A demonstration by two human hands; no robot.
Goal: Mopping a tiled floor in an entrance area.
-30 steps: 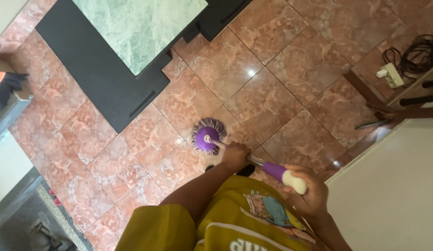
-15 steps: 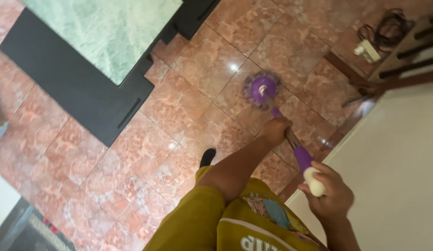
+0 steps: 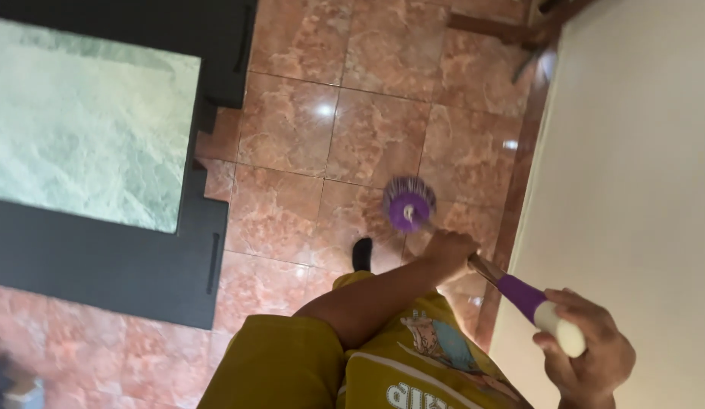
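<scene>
Two hands grip one mop. From the left: a green marbled tabletop (image 3: 87,129) in a black frame, then glossy reddish stone floor (image 3: 292,136) tiles. The round purple-and-white mop (image 3: 410,204) head rests on the floor, its shaft slanting down-right. Left hand (image 3: 448,254) fingers wrap the shaft; right hand (image 3: 587,356) fingers close around the white end, beside a pale wall (image 3: 640,151).
</scene>
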